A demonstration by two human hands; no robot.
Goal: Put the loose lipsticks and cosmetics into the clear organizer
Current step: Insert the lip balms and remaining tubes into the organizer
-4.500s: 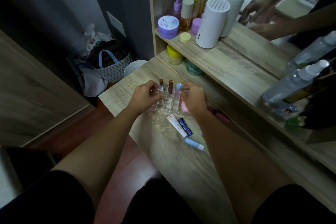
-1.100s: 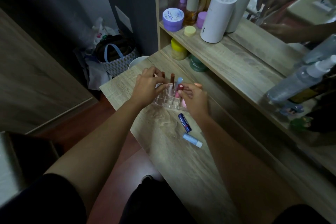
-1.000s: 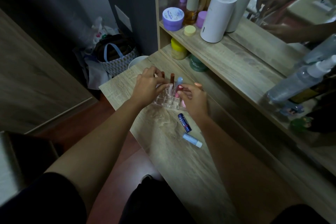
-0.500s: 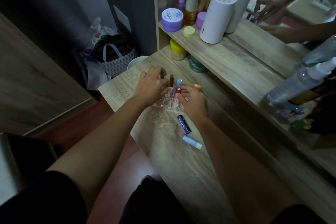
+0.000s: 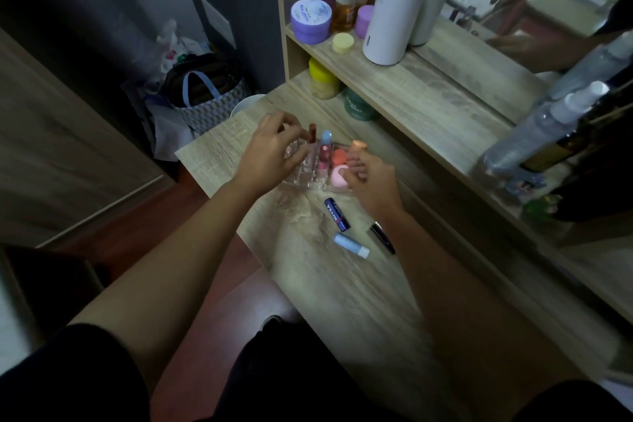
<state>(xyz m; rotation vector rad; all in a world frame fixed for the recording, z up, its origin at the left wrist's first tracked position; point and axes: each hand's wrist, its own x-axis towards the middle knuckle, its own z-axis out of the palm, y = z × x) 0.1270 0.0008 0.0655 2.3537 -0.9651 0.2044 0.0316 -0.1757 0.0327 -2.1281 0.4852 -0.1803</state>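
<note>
The clear organizer (image 5: 306,178) sits on the wooden table. In its slots stand a dark red lipstick (image 5: 312,132), a blue-capped tube (image 5: 325,138) and a pink lipstick (image 5: 322,161). Orange (image 5: 338,158) and pink (image 5: 336,178) sponges fill its right side. My left hand (image 5: 270,151) grips the organizer's left part, fingers curled by the dark red lipstick. My right hand (image 5: 371,181) rests at the right side, fingertips on the pink sponge, holding nothing. Loose nearby lie a dark blue Nivea stick (image 5: 337,214), a light blue stick (image 5: 351,245) and a black pencil (image 5: 382,237).
A shelf above the table carries a white cylinder (image 5: 394,10), a purple jar (image 5: 311,19) and bottles. A yellow jar (image 5: 323,79) and green jar (image 5: 358,106) stand under it. A spray bottle (image 5: 544,127) is at the right. A bag (image 5: 205,96) sits on the floor.
The pink lipstick now stands in a slot and my right hand has let it go, drawing back to the right. The black pencil has come into sight beside my right wrist.
</note>
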